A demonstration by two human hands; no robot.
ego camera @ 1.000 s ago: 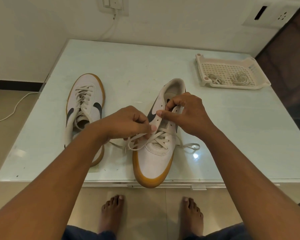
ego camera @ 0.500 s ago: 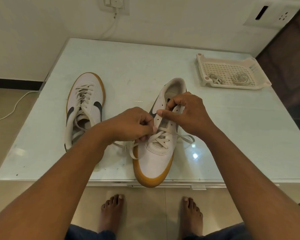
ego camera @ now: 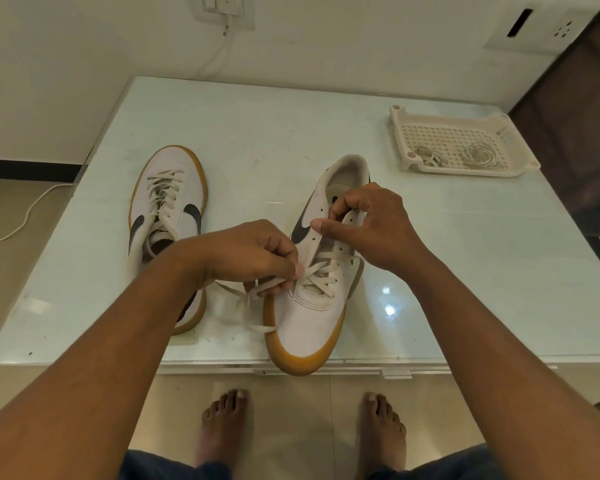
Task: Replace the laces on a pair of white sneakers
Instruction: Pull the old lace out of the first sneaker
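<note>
Sneakers (ego camera: 168,202) side by side; tray (ego camera: 461,168) behind-right.

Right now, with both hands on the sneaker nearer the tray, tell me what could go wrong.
1. The sneaker overhangs the table at its toe; a hard pull by the left hand on the lace might drag it off above the feet, as the right hand grips only its eyelet flap.
2. The left forearm lies over the heel of the other sneaker and could nudge it.

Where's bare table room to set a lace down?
Bare table beyond the left sneaker and held sneaker, left of the tray; also right of the held sneaker, nearer than the tray. Crowded: gap between sneakers, with left hand and loose lace.
</note>
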